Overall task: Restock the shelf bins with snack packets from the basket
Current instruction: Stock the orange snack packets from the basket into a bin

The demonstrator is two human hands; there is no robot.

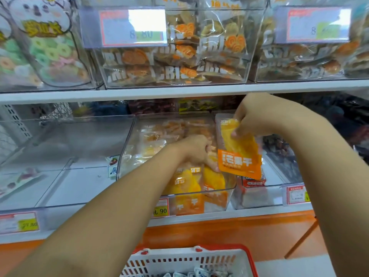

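My right hand (252, 120) pinches the top of an orange and yellow dried-mango packet (239, 152), which hangs over the right edge of a clear shelf bin (139, 140) on the lower shelf. Inside that bin my left hand (196, 150) rests on the packets (189, 182) of the same kind, fingers curled over them. At the bottom stands a red and white basket (179, 260) with several small packets (199, 274) in it.
A large clear bin (60, 148) to the left holds almost nothing. Another bin (255, 194) to the right holds red packets. The upper shelf (179, 90) carries clear bins of biscuits and ring sweets. Price tags hang along the shelf fronts.
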